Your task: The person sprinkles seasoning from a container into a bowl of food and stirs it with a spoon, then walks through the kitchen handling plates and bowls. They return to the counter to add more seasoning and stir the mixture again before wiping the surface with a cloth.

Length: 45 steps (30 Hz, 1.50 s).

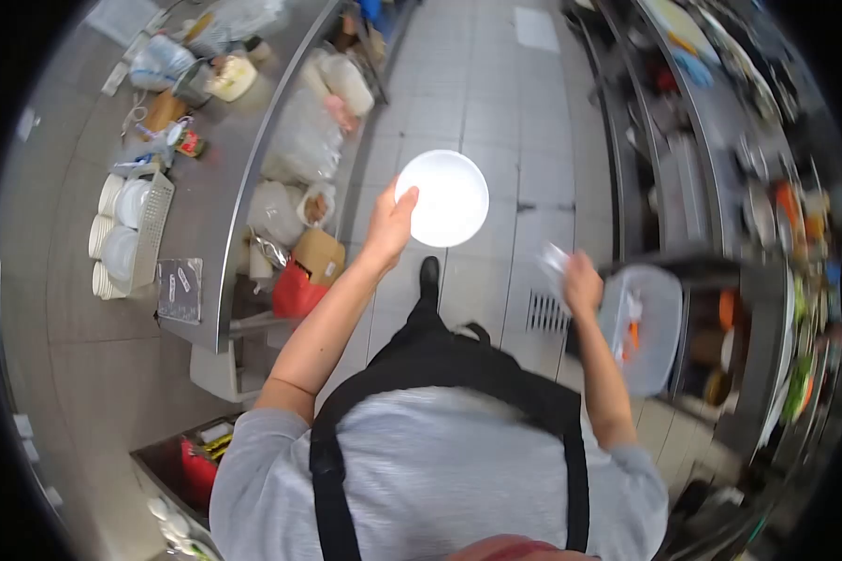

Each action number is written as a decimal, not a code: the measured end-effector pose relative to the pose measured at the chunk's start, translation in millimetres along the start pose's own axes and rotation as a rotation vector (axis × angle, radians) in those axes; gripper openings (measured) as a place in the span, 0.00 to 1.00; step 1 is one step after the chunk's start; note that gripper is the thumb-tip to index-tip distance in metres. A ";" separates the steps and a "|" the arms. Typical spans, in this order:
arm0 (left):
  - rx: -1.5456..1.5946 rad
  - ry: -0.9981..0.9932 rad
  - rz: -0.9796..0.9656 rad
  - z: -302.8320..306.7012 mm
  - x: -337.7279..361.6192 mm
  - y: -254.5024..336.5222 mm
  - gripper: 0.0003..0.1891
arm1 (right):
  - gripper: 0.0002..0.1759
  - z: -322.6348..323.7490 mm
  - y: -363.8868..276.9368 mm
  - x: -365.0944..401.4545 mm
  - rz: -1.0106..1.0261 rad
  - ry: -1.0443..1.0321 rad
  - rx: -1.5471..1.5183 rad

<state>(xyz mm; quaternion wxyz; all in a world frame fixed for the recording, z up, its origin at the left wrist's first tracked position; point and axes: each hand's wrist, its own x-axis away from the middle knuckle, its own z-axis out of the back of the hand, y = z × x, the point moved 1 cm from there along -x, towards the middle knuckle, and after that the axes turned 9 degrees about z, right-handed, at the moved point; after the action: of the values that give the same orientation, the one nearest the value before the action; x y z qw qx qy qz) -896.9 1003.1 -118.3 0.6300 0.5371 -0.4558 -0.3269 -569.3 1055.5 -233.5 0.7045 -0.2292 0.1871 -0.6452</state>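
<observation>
Tiled floor (477, 117) beneath white bowl (447, 198) in clasping left fingers (409, 199), blurred clear item (552, 261) in closed right fingers (583, 273).

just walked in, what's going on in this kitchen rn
A person in a dark apron is in the aisle between two metal counters. Their left hand holds a round white dish out over the tiled floor. Their right hand has something clear in it, too blurred to make out, near a plastic tub with some orange pieces inside. White bowls sit in a basket on the left.
</observation>
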 end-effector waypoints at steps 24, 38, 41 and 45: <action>0.148 -0.471 0.035 -91.4 -589.9 147.7 0.28 | 0.16 -67.1 213.0 -321.7 -0.688 -0.213 0.253; 0.308 0.106 0.082 -30.6 -901.5 193.3 0.25 | 0.19 -167.6 -144.4 -1131.8 0.303 -0.186 -0.166; 0.265 0.132 0.058 -24.9 -1001.0 223.0 0.25 | 0.18 -170.3 -126.4 -1192.7 0.256 -0.166 -0.105; 0.211 0.080 0.035 -40.2 -1131.1 280.0 0.26 | 0.22 -158.9 -5.6 -1192.3 -0.056 -0.211 0.179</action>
<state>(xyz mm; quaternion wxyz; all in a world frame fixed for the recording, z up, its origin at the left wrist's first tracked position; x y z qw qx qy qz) -1300.8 2096.6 -98.2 0.5932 0.6049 -0.4717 -0.2444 -779.0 2228.2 -399.8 0.7195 -0.2373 0.0472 -0.6510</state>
